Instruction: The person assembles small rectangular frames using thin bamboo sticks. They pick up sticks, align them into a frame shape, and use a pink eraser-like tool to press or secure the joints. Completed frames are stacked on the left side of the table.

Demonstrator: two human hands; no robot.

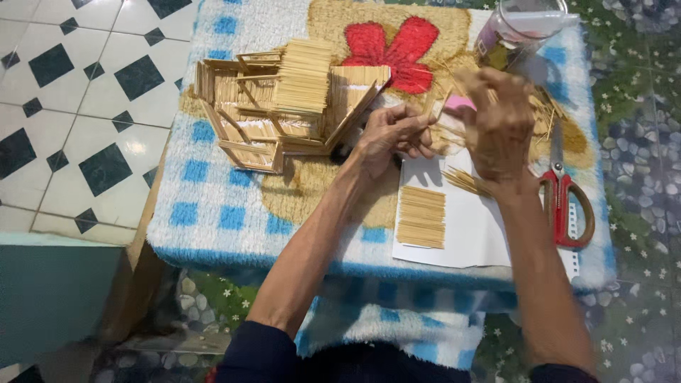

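Hands meet over the bench (213, 220): left (392, 132) pinches a stick (434, 108) pointing up-right, right (500, 124) curled beside it, grasp unclear, house (284, 106) left.

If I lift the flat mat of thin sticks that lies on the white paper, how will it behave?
The stick mat is probably very light, being only thin sticks laid side by side. It may bend or split between the sticks, so it looks fragile. Lying flat on the white paper, it should not roll, though it may slide.

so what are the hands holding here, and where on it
Left hand pinches a thin wooden stick near its lower end. Right hand is blurred; its hold cannot be told.
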